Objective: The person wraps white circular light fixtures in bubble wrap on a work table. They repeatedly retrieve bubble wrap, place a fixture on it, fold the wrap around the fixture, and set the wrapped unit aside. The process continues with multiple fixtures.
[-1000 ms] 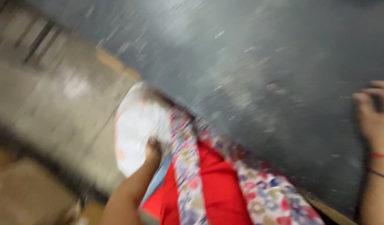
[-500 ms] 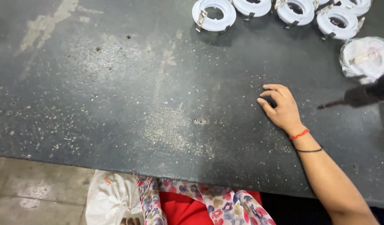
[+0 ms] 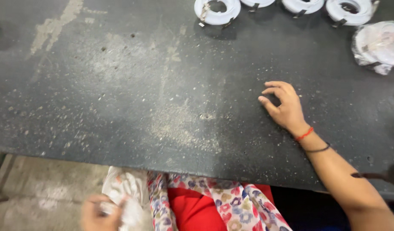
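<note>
I see a dark grey surface (image 3: 120, 85) speckled with pale dust, white rings (image 3: 217, 9) at the far edge, a red thread (image 3: 304, 134) and black band (image 3: 319, 149) on the right wrist, red clothing (image 3: 192, 211) under a floral-patterned scarf (image 3: 231, 205), and a white bag (image 3: 124, 188).

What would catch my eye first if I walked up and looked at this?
Probably the right hand, resting with curled fingers on the scuffed dark table, a red thread at its wrist. Next, the row of white rings along the far edge. Below the near edge, the left hand is at a white plastic bag beside the floral cloth.
</note>
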